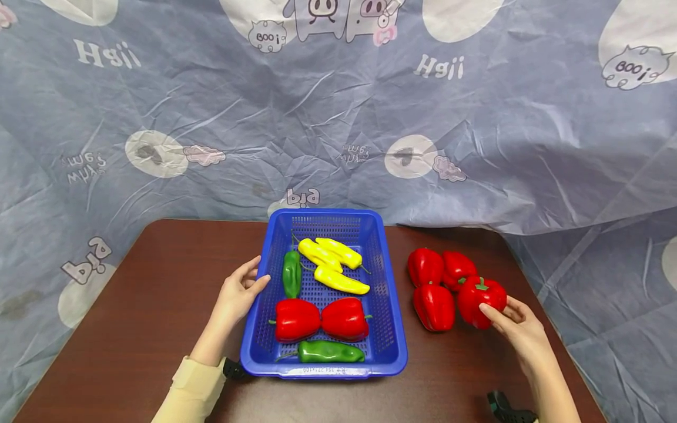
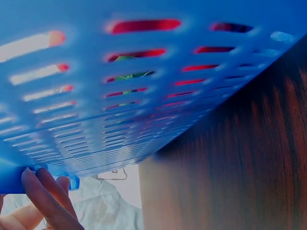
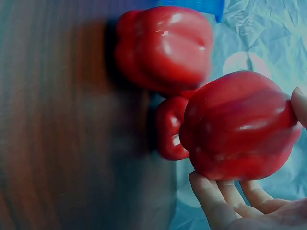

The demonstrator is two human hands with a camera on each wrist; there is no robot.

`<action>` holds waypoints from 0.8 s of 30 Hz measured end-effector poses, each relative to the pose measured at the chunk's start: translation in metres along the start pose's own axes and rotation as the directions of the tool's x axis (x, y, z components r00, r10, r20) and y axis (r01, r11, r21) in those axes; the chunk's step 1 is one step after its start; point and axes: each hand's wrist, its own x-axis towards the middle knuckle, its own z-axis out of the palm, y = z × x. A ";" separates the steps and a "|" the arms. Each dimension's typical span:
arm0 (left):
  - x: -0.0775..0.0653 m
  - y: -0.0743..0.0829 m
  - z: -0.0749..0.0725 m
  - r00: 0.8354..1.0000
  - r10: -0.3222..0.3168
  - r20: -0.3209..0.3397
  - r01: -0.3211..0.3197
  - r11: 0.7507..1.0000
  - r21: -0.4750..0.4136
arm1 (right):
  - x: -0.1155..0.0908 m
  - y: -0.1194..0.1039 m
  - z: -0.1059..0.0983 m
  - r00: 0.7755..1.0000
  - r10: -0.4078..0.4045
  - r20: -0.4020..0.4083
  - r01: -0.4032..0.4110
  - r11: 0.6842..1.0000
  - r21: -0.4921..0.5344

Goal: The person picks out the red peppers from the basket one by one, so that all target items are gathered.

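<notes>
My left hand grips the left rim of a blue perforated basket, its thumb over the edge and the fingers outside, as the left wrist view also shows. Inside lie two red bell peppers, two green peppers and three yellow peppers. On the right, my right hand holds a red bell pepper between thumb and fingers, stem upward in the head view. The right wrist view shows this held pepper up close, overlapping another behind it.
Three more red bell peppers sit close together on the brown table, between the basket and my right hand. A grey-blue printed cloth hangs behind the table's far edge.
</notes>
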 end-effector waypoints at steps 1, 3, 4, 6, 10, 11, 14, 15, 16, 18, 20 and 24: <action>0.000 0.000 0.000 1.000 0.000 0.001 0.000 1.000 0.002 | 0.000 0.002 0.000 1.000 0.010 -0.003 -0.010 1.000 -0.028; 0.000 0.000 0.000 1.000 0.000 0.001 0.000 1.000 0.003 | 0.002 0.006 0.000 1.000 0.029 -0.012 -0.030 0.997 -0.074; 0.001 0.000 0.000 1.000 0.001 0.001 -0.001 1.000 0.002 | 0.002 0.008 0.001 0.999 0.037 -0.019 -0.038 0.995 -0.094; 0.001 0.000 0.000 1.000 0.000 0.001 0.000 1.000 0.002 | 0.003 0.010 0.002 0.998 0.051 -0.022 -0.054 0.989 -0.135; 0.001 0.000 0.000 1.000 -0.004 0.000 0.004 1.000 0.005 | 0.006 0.014 0.003 0.997 0.068 -0.026 -0.071 0.986 -0.153; 0.001 0.000 0.000 1.000 -0.004 0.000 0.004 1.000 0.007 | 0.006 0.015 0.003 0.997 0.073 -0.024 -0.075 0.986 -0.150; 0.001 0.000 0.000 1.000 -0.006 -0.002 0.006 1.000 0.009 | 0.008 0.017 0.004 0.996 0.087 -0.024 -0.090 0.988 -0.123; 0.001 0.000 0.000 1.000 -0.007 -0.001 0.007 1.000 0.009 | 0.009 0.018 0.005 0.996 0.089 -0.024 -0.092 0.989 -0.117; 0.001 0.000 0.000 1.000 -0.009 -0.001 0.009 1.000 0.009 | 0.010 0.019 0.005 0.995 0.091 -0.026 -0.094 0.990 -0.107; 0.001 0.000 0.000 1.000 -0.013 0.002 0.013 1.000 0.008 | 0.010 0.021 0.006 0.995 0.093 -0.030 -0.096 0.990 -0.100; 0.000 0.000 0.000 1.000 -0.014 0.003 0.014 1.000 0.003 | 0.011 0.022 0.007 0.995 0.089 -0.037 -0.093 0.990 -0.103; 0.001 0.000 0.000 1.000 -0.011 0.001 0.011 1.000 -0.001 | 0.015 0.028 0.008 0.995 0.079 -0.056 -0.085 0.991 -0.108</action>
